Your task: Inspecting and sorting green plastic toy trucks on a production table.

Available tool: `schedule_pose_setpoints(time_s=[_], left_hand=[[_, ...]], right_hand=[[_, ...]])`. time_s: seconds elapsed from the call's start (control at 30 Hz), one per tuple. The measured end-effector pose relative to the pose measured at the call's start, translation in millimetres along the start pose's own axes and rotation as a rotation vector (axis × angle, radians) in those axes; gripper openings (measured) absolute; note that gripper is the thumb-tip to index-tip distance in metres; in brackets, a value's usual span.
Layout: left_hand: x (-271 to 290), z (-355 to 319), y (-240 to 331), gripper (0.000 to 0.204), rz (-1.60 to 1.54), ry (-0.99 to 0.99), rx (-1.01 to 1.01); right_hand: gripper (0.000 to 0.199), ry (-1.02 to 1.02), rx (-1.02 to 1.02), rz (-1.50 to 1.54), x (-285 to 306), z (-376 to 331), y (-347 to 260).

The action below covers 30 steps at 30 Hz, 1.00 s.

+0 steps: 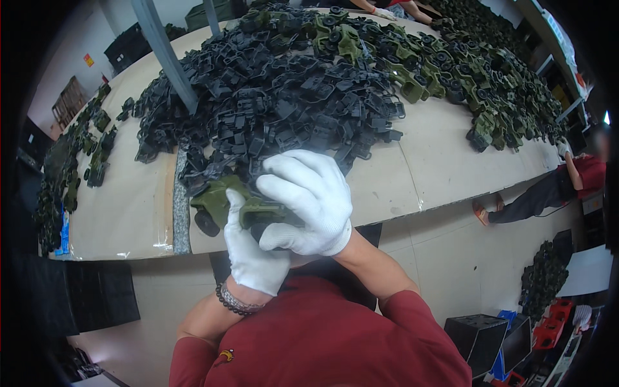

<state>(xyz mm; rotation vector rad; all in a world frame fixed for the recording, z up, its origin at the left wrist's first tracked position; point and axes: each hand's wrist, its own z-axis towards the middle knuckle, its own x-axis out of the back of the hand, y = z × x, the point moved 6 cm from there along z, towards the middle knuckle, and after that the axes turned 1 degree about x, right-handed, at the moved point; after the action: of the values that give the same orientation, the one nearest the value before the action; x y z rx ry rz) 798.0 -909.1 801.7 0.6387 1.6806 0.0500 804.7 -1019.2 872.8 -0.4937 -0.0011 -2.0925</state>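
An olive-green toy jeep (216, 195) with a black wheel is between my white-gloved hands, just above the table's near edge. My left hand (255, 255) grips it from below and the near side, thumb pointing up along its body. Over its right end curls my right hand (311, 200), fingers bent and thumb pressed against the near side. The two hands hide much of the jeep. Directly beyond them lies a large heap of black plastic parts (258, 97), apparently frames for such toys.
Green toy jeeps (490, 106) are piled along the table's right side, and more (97, 155) lie at the left. A grey metal post (169, 58) rises from the table (380, 187). One person (583, 174) is at the right; another person's gloved hand (385, 13) is across the table. Black crates (477, 338) stand lower right.
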Motion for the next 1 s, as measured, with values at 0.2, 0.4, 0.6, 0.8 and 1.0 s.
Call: schedule_pose_setpoints(time_s=[0.2, 0.4, 0.6, 0.8, 1.0], left_hand=[[11.5, 11.8, 37.8, 0.053, 0.538, 0.103, -0.105], [95.1, 71.7, 245.4, 0.065, 0.418, 0.303, -0.284], [100.1, 66.6, 372.7, 0.08, 0.215, 0.656, -0.79], [93.2, 77.4, 238.5, 0.057, 0.682, 0.407, -0.566], [22.5, 78.5, 100.3, 0.028, 1.029, 0.066, -0.347]], right_hand=[[0.089, -0.125, -0.043, 0.089, -8.0, 15.1, 25.2], [0.069, 0.054, -0.378, -0.727, 107.6, -31.2, 261.5], [0.074, -0.247, -1.044, -0.906, 165.8, -103.9, 449.4], [0.056, -0.036, -1.063, -0.757, 170.3, -120.5, 475.2], [0.035, 0.708, -1.172, -0.158, 223.9, -152.6, 443.8]])
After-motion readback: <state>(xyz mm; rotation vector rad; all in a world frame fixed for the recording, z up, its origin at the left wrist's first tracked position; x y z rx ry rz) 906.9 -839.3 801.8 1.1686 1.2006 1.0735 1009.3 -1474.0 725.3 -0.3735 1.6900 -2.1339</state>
